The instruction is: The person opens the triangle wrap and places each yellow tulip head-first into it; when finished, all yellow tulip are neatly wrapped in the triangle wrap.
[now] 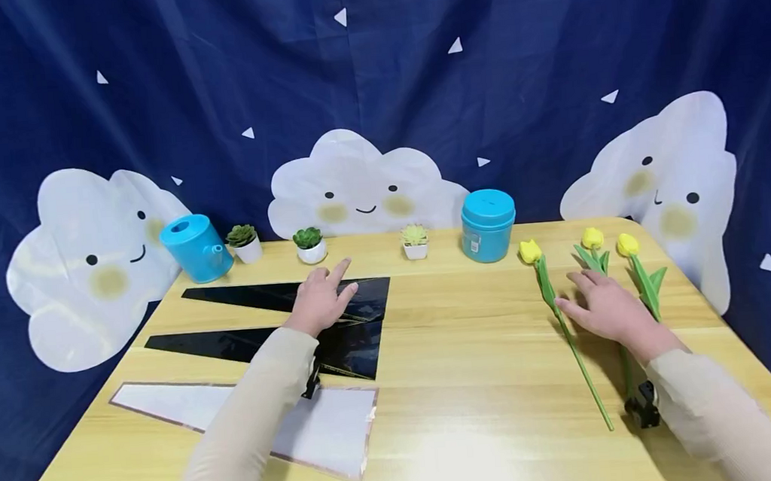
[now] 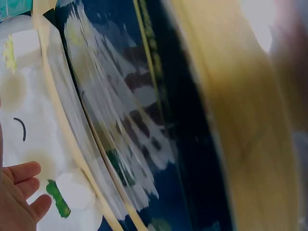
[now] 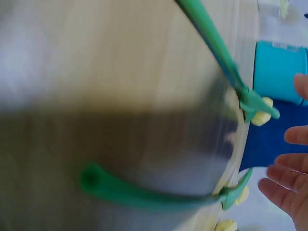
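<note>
Yellow tulips (image 1: 592, 239): light, stems thin and bendy; grip mid-stem. Right hand (image 1: 607, 306) spread flat over them. Left hand (image 1: 322, 300) spread on slick black sheet (image 1: 358, 326).

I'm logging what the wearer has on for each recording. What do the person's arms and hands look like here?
Both arms wear long, close-fitting beige sleeves, the left sleeve and the right sleeve, reaching to the wrists. The left hand and right hand are bare, with no gloves. A small black device sits at the right wrist and a similar black clip at the left.
</note>
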Demonstrator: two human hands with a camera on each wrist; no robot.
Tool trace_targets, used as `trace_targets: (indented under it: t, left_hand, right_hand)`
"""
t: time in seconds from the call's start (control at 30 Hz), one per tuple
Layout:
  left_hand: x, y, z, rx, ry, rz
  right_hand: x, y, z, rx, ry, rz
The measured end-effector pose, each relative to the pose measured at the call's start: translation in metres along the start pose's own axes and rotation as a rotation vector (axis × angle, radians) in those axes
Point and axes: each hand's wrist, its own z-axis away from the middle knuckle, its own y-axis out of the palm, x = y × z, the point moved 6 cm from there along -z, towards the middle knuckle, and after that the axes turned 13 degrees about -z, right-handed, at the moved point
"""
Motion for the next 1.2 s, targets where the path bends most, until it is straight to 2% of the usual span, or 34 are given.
trace_targets:
  t: [0.13, 0.27, 0.47, 0.6, 0.83, 0.97, 1.2]
  left_hand:
    - [-0.010, 0.011, -0.009, 0.021, 0.040, -0.016]
    - [-0.022, 0.016, -0.013, 0.044, 0.084, -0.007]
    - [-0.033, 0.023, -0.015, 0.149, 0.135, 0.049]
    - [-0.027, 0.033, -0.020, 0.197, 0.096, 0.183]
    - [-0.011, 0.042, -0.024, 0.170, -0.008, 0.408]
    - [-0.009, 0.045, -0.025, 0.169, -0.039, 0.476]
    - [-0.011, 0.049, -0.028, 0.141, -0.047, 0.499]
  right_hand:
    - [0.004, 0.009, 0.005, 0.010, 0.015, -0.068]
    - [0.005, 0.017, 0.007, 0.028, 0.047, -0.195]
    - [0.002, 0.028, 0.011, 0.055, 0.106, -0.299]
    - [0.000, 0.035, 0.013, 0.069, 0.140, -0.382]
    - [-0.003, 0.043, 0.013, 0.070, 0.172, -0.507]
    - [-0.007, 0.045, 0.013, 0.061, 0.200, -0.562]
    - [-0.011, 0.041, 0.017, 0.029, 0.240, -0.610]
